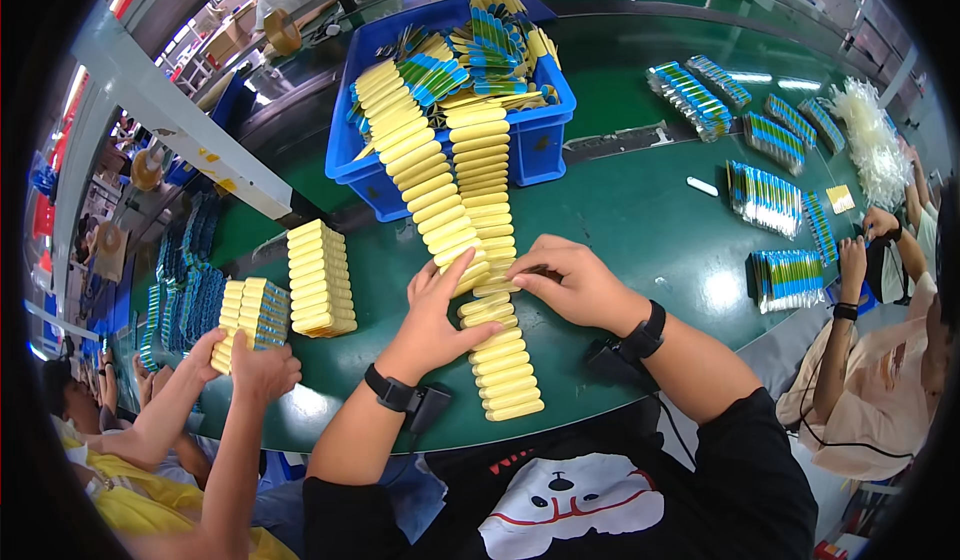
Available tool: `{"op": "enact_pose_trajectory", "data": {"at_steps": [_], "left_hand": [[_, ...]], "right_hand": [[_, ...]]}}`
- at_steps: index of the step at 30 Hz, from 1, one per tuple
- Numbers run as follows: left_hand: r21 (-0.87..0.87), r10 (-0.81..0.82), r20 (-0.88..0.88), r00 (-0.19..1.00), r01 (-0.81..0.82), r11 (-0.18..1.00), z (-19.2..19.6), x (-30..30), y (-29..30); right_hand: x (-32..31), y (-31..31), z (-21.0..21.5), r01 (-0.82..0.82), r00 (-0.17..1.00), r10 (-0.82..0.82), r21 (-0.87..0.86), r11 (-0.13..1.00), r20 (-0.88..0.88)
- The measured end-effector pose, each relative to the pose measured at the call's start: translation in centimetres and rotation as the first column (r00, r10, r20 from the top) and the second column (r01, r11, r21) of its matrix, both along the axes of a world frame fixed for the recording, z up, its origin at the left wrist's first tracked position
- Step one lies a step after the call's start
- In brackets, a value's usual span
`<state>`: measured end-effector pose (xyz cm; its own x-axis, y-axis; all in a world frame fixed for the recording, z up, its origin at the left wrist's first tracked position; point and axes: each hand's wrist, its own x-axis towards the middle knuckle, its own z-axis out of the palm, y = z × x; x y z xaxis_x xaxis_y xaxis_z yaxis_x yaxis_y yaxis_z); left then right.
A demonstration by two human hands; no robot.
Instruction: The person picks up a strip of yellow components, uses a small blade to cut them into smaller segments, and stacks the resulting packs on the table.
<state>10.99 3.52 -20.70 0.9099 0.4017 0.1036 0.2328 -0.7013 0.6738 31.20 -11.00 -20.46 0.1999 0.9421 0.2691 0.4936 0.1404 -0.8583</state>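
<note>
Two long overlapping strips of pale yellow, round-ended flat pieces run from the blue bin [548, 150] toward me: a left strip [412, 165] and a right strip [482, 170]. Their near end [506, 375] lies on the green table. My left hand [432, 318] holds the strips from the left side, index finger on the upper part and thumb lower across the pieces. At the opposite edge, my right hand [572, 282] is closed, thumb and index finger pinching the right strip. What lies under its curled fingers is hidden.
A yellow stack [320, 278] stands left of my hands. Beside it a co-worker's hands [255, 360] hold a yellow-and-blue bundle [252, 310]. Blue-green packs [765, 198] lie at the right near clear bags [872, 140] and another person's hands. A metal post [195, 120] rises at left.
</note>
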Motion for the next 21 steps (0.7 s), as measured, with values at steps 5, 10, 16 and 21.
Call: {"op": "enact_pose_trajectory", "data": {"at_steps": [5,10,16,21], "left_hand": [[-0.010,-0.273,0.148,0.951,0.278,0.961,0.8,-0.7,-0.7],[-0.050,-0.371,0.151,0.916,0.382,0.923,1.4,-1.3,-2.1],[-0.133,-0.028,0.298,0.954,0.071,0.989,0.7,-0.7,-0.5],[-0.007,-0.056,0.073,0.996,0.057,0.998,0.8,-0.5,0.6]], "right_hand": [[0.1,0.0,-0.6,-0.167,0.933,0.229,0.230,0.959,-0.278],[0.1,-1.4,0.3,-0.388,0.766,0.332,0.015,0.922,-0.551],[-0.7,-2.1,1.1,-0.834,0.511,0.475,-0.278,0.478,-0.716],[-2.1,-1.8,0.6,-0.861,0.495,0.481,-0.337,0.381,-0.723]]}}
